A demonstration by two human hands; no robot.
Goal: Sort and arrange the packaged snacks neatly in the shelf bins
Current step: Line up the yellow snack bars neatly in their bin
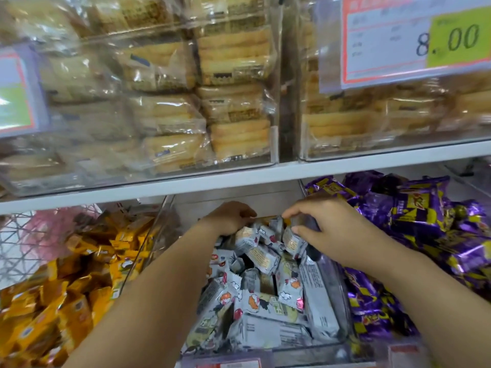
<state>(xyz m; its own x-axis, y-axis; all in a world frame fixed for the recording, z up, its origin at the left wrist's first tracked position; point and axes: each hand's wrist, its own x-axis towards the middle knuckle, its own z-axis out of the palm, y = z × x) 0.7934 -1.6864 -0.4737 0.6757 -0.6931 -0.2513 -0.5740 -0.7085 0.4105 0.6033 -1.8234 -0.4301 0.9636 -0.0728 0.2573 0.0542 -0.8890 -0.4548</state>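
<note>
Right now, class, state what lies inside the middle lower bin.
Jumbled grey-white snack packets fill the middle bin; the right hand holds one packet. Forearms and packets hide its floor.

Looks forward and down from head height, wide-angle, close in on the middle bin (292,349) under the white shelf (239,179).

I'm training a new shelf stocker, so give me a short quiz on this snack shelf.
1. True or false: the left hand and right hand both reach into the middle bin of silver packs.
2. The right-bin packs are: A orange, B purple, C green.
3. Fill in: the price tag on the upper shelf reads ___.
Key: 1 true; 2 B; 3 8.00.
</note>
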